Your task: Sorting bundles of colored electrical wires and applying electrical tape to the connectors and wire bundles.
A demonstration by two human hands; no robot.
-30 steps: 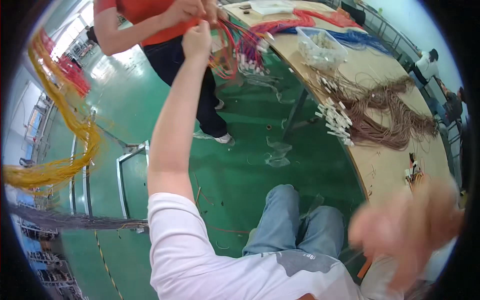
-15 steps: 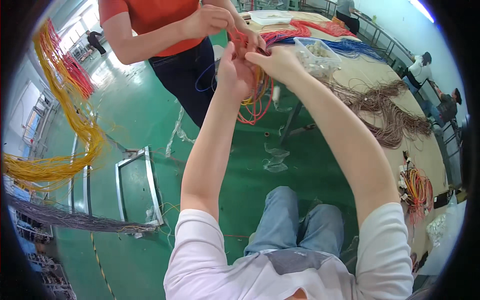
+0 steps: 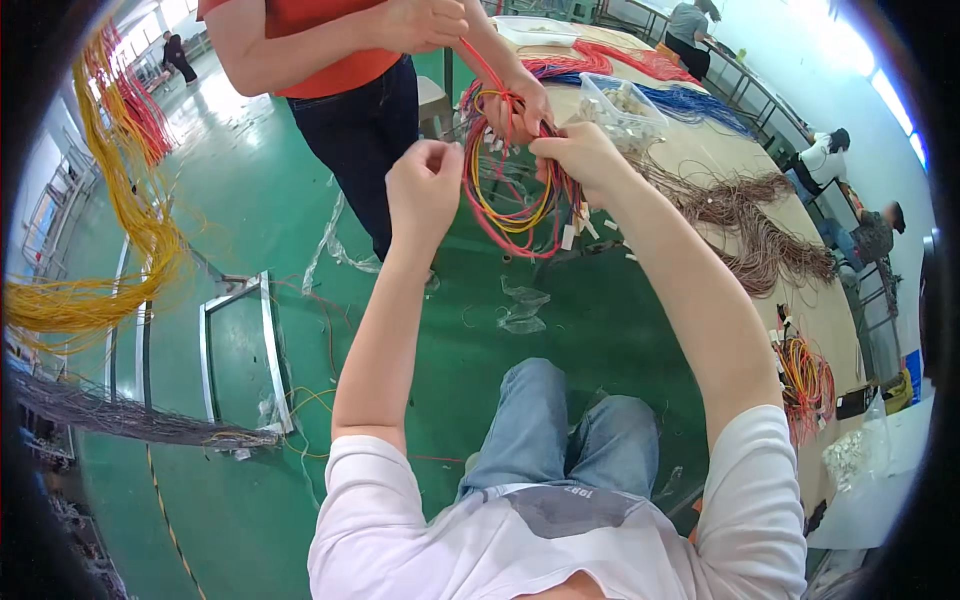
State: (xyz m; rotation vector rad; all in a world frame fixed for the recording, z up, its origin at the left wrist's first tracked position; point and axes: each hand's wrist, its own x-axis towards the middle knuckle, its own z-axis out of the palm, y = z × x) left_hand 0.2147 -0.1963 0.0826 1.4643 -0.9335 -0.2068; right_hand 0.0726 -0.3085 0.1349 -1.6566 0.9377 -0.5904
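My right hand (image 3: 580,160) is shut on a looped bundle of red, yellow and dark wires (image 3: 505,205) with small white connectors hanging from it. My left hand (image 3: 425,185) is raised just left of the loop with its fingers curled closed; I see nothing clearly in it. A person in an orange shirt (image 3: 320,40) stands facing me. One of that person's hands (image 3: 520,100) holds the top of the same bundle, and the other hand (image 3: 430,20) pulls a red wire upward.
A long wooden table (image 3: 690,170) on the right carries brown wires (image 3: 770,235), a clear plastic box (image 3: 620,100), blue and red wire bundles. Yellow wires (image 3: 110,260) hang at the left. A metal frame (image 3: 240,350) and plastic bags (image 3: 520,305) lie on the green floor. Other people sit far right.
My right hand came up from my lap and took hold of the wire bundle. My left hand has come off the bundle and moved left. The bundle now hangs lower, as an open loop.
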